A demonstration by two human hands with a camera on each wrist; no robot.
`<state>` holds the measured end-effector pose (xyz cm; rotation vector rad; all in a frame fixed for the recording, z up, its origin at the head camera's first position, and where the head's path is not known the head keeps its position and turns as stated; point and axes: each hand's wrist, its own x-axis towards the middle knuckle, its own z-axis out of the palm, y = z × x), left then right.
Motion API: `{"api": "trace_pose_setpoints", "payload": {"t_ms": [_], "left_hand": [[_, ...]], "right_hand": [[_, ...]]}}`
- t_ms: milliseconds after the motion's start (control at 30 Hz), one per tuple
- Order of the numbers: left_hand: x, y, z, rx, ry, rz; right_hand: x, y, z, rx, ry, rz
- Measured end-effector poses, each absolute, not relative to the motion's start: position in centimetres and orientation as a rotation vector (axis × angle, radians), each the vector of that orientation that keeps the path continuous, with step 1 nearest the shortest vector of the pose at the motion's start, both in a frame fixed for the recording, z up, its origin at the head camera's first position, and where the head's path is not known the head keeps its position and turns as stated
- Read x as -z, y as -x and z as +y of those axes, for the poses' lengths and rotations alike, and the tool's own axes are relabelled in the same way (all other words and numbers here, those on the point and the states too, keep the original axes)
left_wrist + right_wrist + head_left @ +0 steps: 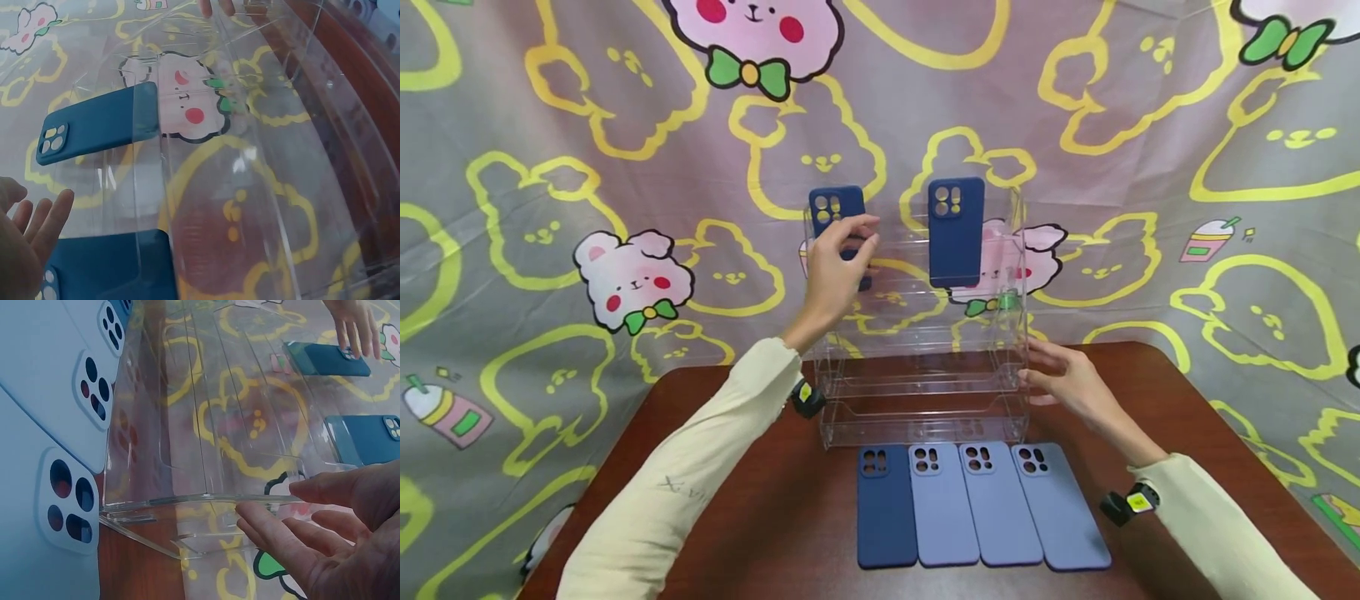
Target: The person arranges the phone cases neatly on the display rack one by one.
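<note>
A clear tiered acrylic rack (925,337) stands on the table, with two dark blue phone cases upright in its top tier. My left hand (842,262) is in front of the left case (842,200), partly covering it in the head view. From the left wrist view, the fingers (53,222) look extended with nothing held. The right case (956,233) stands apart from both hands. Beside the rack's right side is my right hand (1067,379), its fingers (275,534) fairly straight near the clear side edge; whether they touch it I cannot tell.
In front of the rack lies a row of phone cases: a dark blue one (887,508) at the left, then lighter ones (943,508) to its right. A patterned cloth (737,167) hangs behind the brown table (760,500).
</note>
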<state>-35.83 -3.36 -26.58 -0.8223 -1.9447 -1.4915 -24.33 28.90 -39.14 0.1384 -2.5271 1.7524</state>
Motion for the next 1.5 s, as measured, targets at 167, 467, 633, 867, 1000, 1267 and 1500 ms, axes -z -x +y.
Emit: {"api": "trace_pose_setpoints", "payload": {"t_ms": [167,467,633,867,1000,1267,1500], "left_hand": [[28.2,35.3,-4.8,1.513,0.815,-1.996],[30.0,34.9,-7.2,1.466,0.812,-1.984],[30.6,34.4,-8.8,1.560,0.780,-1.978],[32.4,33.5,-10.0,1.630,0.744,-1.996],[33.3,32.8,-10.5,1.626,0.732,-2.015],[35.7,31.3,-11.0,1.560,0.706,-2.078],[38.1,30.0,-11.1,1.485,0.683,-2.144]], "right_hand": [[39.3,24.4,28.8,-1.725,-0.146,-2.552],[39.3,24.5,29.6,-1.757,-0.185,-2.537],[39.3,24.5,29.4,-1.761,-0.195,-2.523],[39.2,24.4,29.4,-1.715,-0.197,-2.534],[39.2,24.4,29.4,-1.708,-0.201,-2.541],[39.2,24.4,29.2,-1.696,-0.198,-2.545],[39.1,24.3,29.0,-1.655,-0.204,-2.559]]}}
